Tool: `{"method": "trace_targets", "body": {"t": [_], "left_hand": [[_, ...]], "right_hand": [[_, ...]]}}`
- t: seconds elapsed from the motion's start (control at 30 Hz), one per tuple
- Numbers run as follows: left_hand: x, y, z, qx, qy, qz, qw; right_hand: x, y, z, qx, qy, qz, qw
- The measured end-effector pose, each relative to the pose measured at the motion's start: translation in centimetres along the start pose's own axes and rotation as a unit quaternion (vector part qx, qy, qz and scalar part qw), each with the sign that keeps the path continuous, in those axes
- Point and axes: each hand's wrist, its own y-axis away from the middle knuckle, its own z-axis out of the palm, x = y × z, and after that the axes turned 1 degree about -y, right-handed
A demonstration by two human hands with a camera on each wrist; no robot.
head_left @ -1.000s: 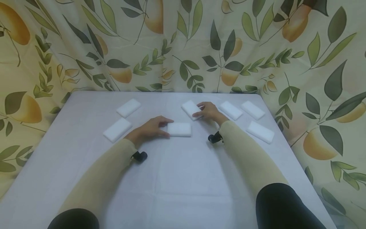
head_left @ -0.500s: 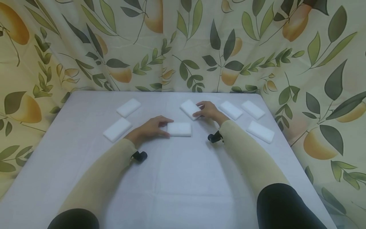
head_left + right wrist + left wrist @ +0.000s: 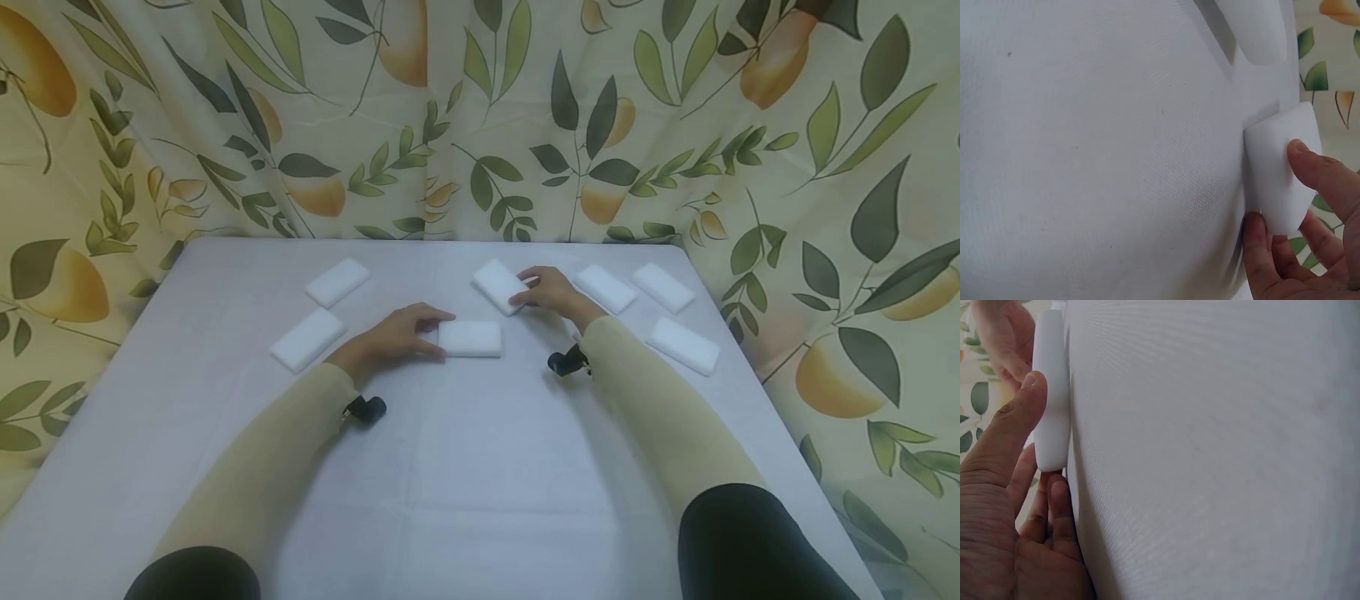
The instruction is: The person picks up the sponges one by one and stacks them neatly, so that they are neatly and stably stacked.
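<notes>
A white rectangular sponge [image 3: 472,339] lies flat near the middle of the table, its long side running left to right. My left hand [image 3: 396,336] grips its left end, thumb at the near corner and fingers at the far one. In the left wrist view that thumb [image 3: 1030,394] presses the sponge's face. Just behind lies a second white sponge [image 3: 495,282], set diagonally. My right hand [image 3: 551,292] holds its right end; the right wrist view shows the thumb [image 3: 1316,164] on top and fingertips [image 3: 1256,228] at the end and edge.
Two more white sponges [image 3: 337,283] [image 3: 308,340] lie at the left. Several others, such as one sponge [image 3: 606,289] beside my right hand and another sponge [image 3: 684,345] near the table's right edge, lie at the right. A leaf-and-fruit patterned curtain [image 3: 480,125] hangs behind the white-covered table [image 3: 465,467].
The diagonal sponge has shifted slightly left and away under my right hand. That hand has since moved a touch to the right. My left hand and its sponge have stayed put.
</notes>
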Motion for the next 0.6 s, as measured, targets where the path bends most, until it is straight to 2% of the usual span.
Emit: {"method": "trace_targets", "body": {"t": [0.17,0.6], "left_hand": [[0.12,0.03,0.11,0.003,0.001,-0.014,0.9999],[-0.18,-0.12,0.10,-0.001,0.002,-0.005,1.0000]], "right_hand": [[0.15,0.18,-0.06,-0.002,-0.020,0.006,1.000],[0.99,-0.03,-0.11,0.000,-0.067,0.003,0.998]]}}
